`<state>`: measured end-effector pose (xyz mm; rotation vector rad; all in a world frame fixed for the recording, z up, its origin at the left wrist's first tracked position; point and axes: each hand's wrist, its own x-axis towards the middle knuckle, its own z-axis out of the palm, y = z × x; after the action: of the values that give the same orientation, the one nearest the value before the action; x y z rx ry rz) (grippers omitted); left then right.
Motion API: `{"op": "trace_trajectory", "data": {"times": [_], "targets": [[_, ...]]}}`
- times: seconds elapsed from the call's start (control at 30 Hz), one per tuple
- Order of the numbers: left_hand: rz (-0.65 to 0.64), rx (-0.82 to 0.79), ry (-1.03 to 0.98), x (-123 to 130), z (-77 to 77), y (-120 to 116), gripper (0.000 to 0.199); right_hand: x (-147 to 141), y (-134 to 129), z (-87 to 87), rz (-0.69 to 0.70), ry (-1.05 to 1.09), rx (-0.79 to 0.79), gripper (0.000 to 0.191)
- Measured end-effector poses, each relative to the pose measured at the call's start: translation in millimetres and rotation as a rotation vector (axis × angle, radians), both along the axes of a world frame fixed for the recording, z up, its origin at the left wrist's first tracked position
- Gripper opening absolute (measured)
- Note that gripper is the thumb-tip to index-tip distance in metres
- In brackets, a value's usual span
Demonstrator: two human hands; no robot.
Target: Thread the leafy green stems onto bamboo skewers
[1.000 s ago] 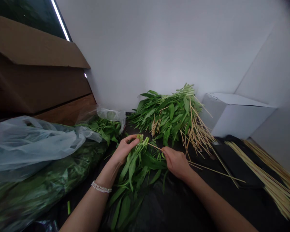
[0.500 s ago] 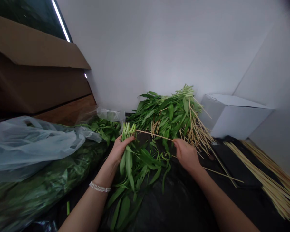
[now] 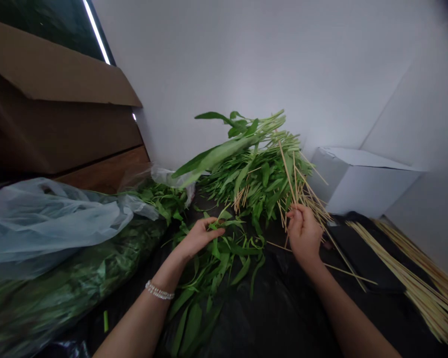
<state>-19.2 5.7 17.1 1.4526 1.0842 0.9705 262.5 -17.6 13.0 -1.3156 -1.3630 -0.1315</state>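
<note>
My right hand pinches the lower end of a thin wooden skewer. At the skewer's top is a bunch of long-leaved greens, its cut stems pointing right, above a pile of skewered greens. Lower and to the left, my left hand has thumb and fingers closed around some loose leafy greens, which spread over the black plastic in front of me. A beaded bracelet circles the left wrist. Part of what the left fingers grip is hidden by the leaves.
Bagged greens lie at left under a translucent plastic bag, with a cardboard box behind. A white box stands at right near the wall. Bundles of bare skewers lie at far right beside a black flat object.
My right hand has moved right and lifted the skewered bunch from my left hand to above the pile. My left hand has let go of that bunch and lowered onto the loose greens.
</note>
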Motion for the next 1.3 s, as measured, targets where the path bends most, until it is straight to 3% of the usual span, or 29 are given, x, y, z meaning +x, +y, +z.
{"op": "trace_trajectory", "data": {"times": [0.13, 0.33, 0.47, 0.63, 0.8, 0.9, 1.0, 1.1, 1.2, 1.3], "targets": [[0.011, -0.042, -0.008, 2.0, -2.2, 0.0, 0.032, 5.3, 8.3, -2.1, 0.070, 0.121, 0.001, 0.031], [0.045, -0.045, -0.034, 2.1, -4.6, 3.4, 0.031, 27.8, 34.7, -18.9, 0.302, 0.458, -0.057, 0.025], [0.051, -0.055, -0.050, 2.6, -4.0, 3.1, 0.030, 37.7, 40.4, -24.8, 0.279, 0.475, -0.064, 0.034], [0.060, -0.034, -0.025, 2.4, -3.8, 2.4, 0.030, 42.1, 35.2, -20.5, 0.010, 0.023, 0.003, 0.044], [0.039, -0.065, -0.013, 3.0, -6.8, 2.8, 0.033, 48.9, 34.2, -19.7, -0.111, -0.383, -0.117, 0.059], [0.058, -0.057, -0.009, 3.1, -6.3, 3.2, 0.035, 48.2, 30.7, -16.9, -0.198, -0.488, -0.146, 0.054], [0.116, 0.004, 0.008, 1.2, -3.3, 3.6, 0.037, 41.3, 22.2, -8.0, -0.245, -0.551, -0.062, 0.040], [0.203, 0.077, 0.017, -2.5, -2.3, 5.9, 0.044, 28.4, 11.6, 2.3, -0.125, -0.563, -0.125, 0.029], [0.315, 0.089, 0.024, -6.9, -6.5, 11.8, 0.048, 14.9, 3.5, 8.3, 0.135, -0.681, -0.434, 0.023], [0.497, 0.155, 0.058, -12.1, -12.9, 19.9, 0.068, 7.8, 0.0, 8.6, 0.208, -0.793, -0.677, 0.018]]}}
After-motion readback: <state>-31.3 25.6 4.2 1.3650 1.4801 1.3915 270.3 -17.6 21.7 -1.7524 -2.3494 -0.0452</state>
